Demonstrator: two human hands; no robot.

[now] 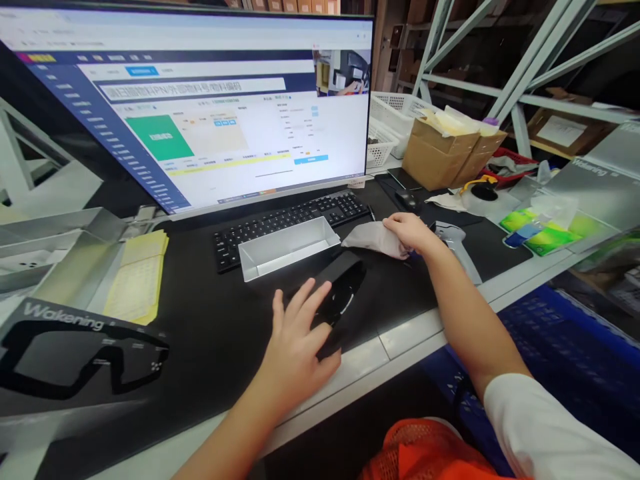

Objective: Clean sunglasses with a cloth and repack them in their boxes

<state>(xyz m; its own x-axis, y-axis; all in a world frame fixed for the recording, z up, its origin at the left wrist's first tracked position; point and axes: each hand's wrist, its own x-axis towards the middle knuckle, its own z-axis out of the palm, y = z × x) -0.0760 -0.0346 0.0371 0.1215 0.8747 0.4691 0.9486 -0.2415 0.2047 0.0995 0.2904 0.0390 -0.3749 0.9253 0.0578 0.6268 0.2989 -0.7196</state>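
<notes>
My right hand (pixel 411 231) pinches a grey cloth pouch (pixel 373 239) that lies flattened on the black desk mat. Close by, my left hand (pixel 300 337) has its fingers spread over the mat and holds nothing. Just beyond its fingertips is a black glossy curved object (pixel 345 283), partly hidden by the fingers; I cannot tell exactly what it is. An open silver-grey box tray (pixel 290 250) sits in front of the black keyboard (pixel 295 225), left of the pouch. A grey-white handheld device (pixel 456 248), partly behind my right forearm, lies to the right.
A large monitor (pixel 225 133) stands behind the keyboard. At left are a box printed with eyewear (pixel 85 360) and yellow label sheets (pixel 137 277). A mouse (pixel 407 200), cardboard boxes (pixel 440 153), white baskets (pixel 400 110) and a green tissue pack (pixel 543 230) are at right.
</notes>
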